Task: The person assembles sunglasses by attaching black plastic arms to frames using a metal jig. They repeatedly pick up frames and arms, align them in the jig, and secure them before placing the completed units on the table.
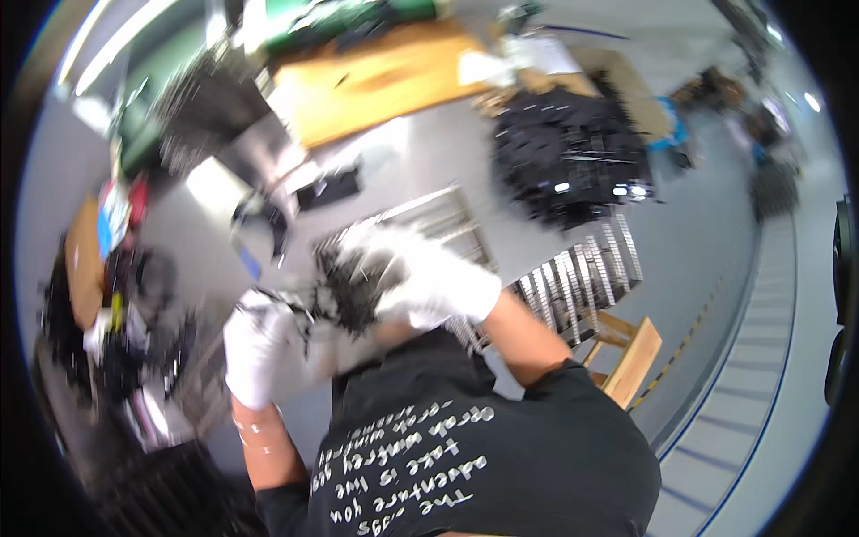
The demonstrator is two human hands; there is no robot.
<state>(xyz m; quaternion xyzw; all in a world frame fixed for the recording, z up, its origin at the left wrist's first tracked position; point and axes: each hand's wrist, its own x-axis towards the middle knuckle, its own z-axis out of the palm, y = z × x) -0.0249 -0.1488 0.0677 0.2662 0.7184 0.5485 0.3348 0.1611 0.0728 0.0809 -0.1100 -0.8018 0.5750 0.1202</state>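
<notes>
My right hand (429,277), in a white glove, is closed around a bunch of thin black parts (353,295) in front of my body. Motion blur hides the exact kind of these parts. My left hand (255,349), also gloved in white, is just left of the bunch. Its fingers are pinched on a thin black piece (291,306) that points toward the bunch. Beyond my right hand, a metal tray with slatted rows (461,228) lies on the grey table (420,148), partly covered by the glove.
A big heap of black parts (573,152) sits at the far right of the table. A ribbed metal rack (577,277) and a wooden stool (631,358) stand to my right. Ahead lie a wooden board (376,85) and a small black block (327,188). Cluttered boxes (85,259) are at left.
</notes>
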